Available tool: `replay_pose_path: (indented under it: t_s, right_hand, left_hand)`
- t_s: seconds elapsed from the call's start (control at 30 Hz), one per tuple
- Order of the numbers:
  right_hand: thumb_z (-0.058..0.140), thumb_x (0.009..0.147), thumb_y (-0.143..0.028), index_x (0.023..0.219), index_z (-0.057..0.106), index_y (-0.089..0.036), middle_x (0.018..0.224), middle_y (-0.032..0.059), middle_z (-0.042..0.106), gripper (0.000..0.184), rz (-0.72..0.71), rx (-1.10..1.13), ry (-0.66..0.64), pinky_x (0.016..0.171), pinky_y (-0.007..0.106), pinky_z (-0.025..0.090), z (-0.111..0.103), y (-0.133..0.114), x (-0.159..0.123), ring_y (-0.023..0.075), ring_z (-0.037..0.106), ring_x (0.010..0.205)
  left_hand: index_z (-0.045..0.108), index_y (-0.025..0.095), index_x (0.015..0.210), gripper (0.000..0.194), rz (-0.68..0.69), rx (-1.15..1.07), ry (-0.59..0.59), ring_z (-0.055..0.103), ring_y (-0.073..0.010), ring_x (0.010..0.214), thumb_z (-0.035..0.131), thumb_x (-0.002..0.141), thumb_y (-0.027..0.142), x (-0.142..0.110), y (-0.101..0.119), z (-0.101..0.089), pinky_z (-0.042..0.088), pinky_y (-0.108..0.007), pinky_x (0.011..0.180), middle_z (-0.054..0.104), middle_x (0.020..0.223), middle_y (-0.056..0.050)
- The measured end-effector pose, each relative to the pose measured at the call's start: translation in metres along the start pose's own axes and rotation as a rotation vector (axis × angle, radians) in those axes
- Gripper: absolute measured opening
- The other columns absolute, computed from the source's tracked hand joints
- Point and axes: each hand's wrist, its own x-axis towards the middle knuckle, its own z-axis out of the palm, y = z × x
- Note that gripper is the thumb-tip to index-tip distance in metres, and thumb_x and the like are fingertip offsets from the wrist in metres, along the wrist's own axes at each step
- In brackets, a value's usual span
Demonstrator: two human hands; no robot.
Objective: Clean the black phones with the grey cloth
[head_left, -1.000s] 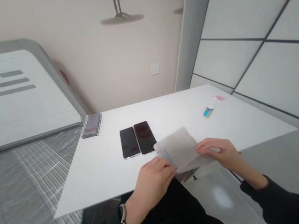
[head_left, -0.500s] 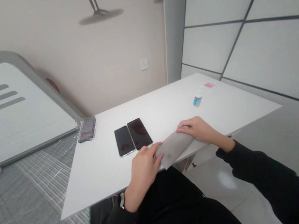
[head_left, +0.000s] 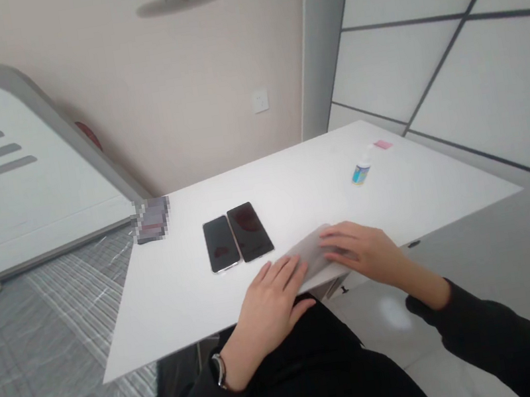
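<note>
The white table (head_left: 171, 307) carries everything. The left hand (head_left: 270, 308), its grip open, presses its fingers on a pale sheet (head_left: 312, 251) at the near edge. The right hand (head_left: 366, 249) touches the sheet's other end; whether its grip pinches is hard to tell. Beyond lie a larger phone (head_left: 250, 231), a smaller phone (head_left: 222, 243), a bottle (head_left: 362, 170) and a pink slip (head_left: 383, 144).

The left hand (head_left: 270, 308) and right hand (head_left: 374, 253) touch a thin greyish-white sheet (head_left: 312, 255) at the white rectangular table's (head_left: 182, 309) near edge; two flat black rectangular phones (head_left: 250, 231) lie left, a small white-and-blue bottle (head_left: 361, 172) far right.
</note>
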Motion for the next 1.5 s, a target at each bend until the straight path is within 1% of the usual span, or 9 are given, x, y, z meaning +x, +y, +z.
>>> replay_pose_path:
  t_s: [0.13,0.27,0.47,0.63,0.87,1.0,1.17,1.3,1.5]
  right_hand:
    - [0.056,0.103,-0.041,0.130,0.071,-0.028,0.134,0.0093,0.071,0.034,-0.057,0.002,-0.015,0.105,0.053,0.056,0.003,0.004,-0.018,0.0302,0.067,0.123]
    - [0.059,0.102,-0.043,0.135,0.069,-0.028,0.138,0.0099,0.069,0.037,-0.106,-0.018,0.001,0.110,0.055,0.053,0.003,0.009,-0.023,0.0306,0.065,0.126]
    - [0.060,0.102,-0.035,0.132,0.070,-0.027,0.134,0.0108,0.071,0.032,-0.250,-0.088,0.086,0.103,0.051,0.059,0.003,0.018,-0.027,0.0281,0.068,0.120]
    - [0.061,0.102,-0.028,0.115,0.077,-0.027,0.109,0.0070,0.078,0.021,-0.348,-0.127,0.070,0.091,0.042,0.064,-0.007,0.030,-0.017,0.0232,0.074,0.097]
    - [0.056,0.102,-0.017,0.111,0.074,-0.025,0.106,0.0050,0.080,0.022,-0.413,-0.185,0.090,0.098,0.047,0.061,-0.012,0.025,-0.007,0.0223,0.076,0.094]
    - [0.058,0.102,-0.021,0.104,0.072,-0.024,0.094,0.0042,0.079,0.015,-0.285,-0.049,0.242,0.096,0.040,0.061,-0.023,-0.002,-0.015,0.0205,0.076,0.088]
    - [0.066,0.096,-0.050,0.083,0.074,-0.026,0.078,0.0043,0.076,0.030,0.101,0.278,0.282,0.062,0.027,0.060,-0.038,-0.028,-0.023,0.0198,0.073,0.071]
    - [0.073,0.079,-0.074,0.064,0.071,-0.023,0.062,0.0049,0.069,0.053,0.325,0.457,0.298,0.052,0.026,0.053,-0.040,-0.030,-0.019,0.0192,0.066,0.057]
    - [0.075,0.073,-0.072,0.060,0.068,-0.023,0.049,0.0016,0.057,0.051,0.448,0.456,0.268,0.040,0.024,0.039,-0.035,-0.032,-0.015,0.0151,0.051,0.043]
  left_hand:
    - [0.048,0.015,0.149,0.058,-0.052,0.051,-0.062,0.053,-0.0320,0.143,0.061,0.100,0.044,-0.005,-0.002,0.008,0.050,-0.052,0.112,0.053,0.156,-0.018]
    - [0.049,0.013,0.147,0.053,0.003,0.124,0.030,0.054,-0.0322,0.142,0.058,0.102,0.039,-0.006,0.000,0.009,0.051,-0.050,0.112,0.052,0.157,-0.018]
    - [0.067,0.013,0.119,0.023,0.044,0.089,0.293,0.071,-0.0240,0.102,0.053,0.104,0.025,0.003,0.006,0.013,0.060,-0.039,0.093,0.077,0.112,-0.010]
    - [0.068,0.017,0.094,0.014,0.009,0.112,0.295,0.067,-0.0233,0.078,0.062,0.099,0.028,0.016,0.004,0.015,0.058,-0.037,0.067,0.073,0.087,-0.004]
    - [0.067,0.017,0.090,0.019,0.022,0.120,0.343,0.066,-0.0218,0.074,0.054,0.103,0.020,0.014,0.005,0.011,0.055,-0.034,0.066,0.073,0.083,-0.003]
    - [0.066,0.017,0.089,0.021,-0.001,0.053,0.413,0.064,-0.0186,0.071,0.051,0.104,0.019,0.006,0.015,-0.009,0.053,-0.032,0.071,0.072,0.079,-0.002]
    - [0.060,0.019,0.077,0.034,-0.041,0.025,0.414,0.056,-0.0160,0.061,0.045,0.107,0.026,-0.004,0.031,-0.032,0.043,-0.030,0.057,0.063,0.068,0.001]
    - [0.056,0.021,0.072,0.043,-0.058,0.034,0.423,0.052,-0.0146,0.056,0.038,0.110,0.029,-0.009,0.039,-0.034,0.038,-0.030,0.052,0.059,0.064,0.002]
    - [0.056,0.021,0.071,0.048,-0.123,-0.024,0.452,0.054,-0.0135,0.056,0.034,0.111,0.034,-0.018,0.044,-0.032,0.037,-0.030,0.052,0.061,0.064,0.002]
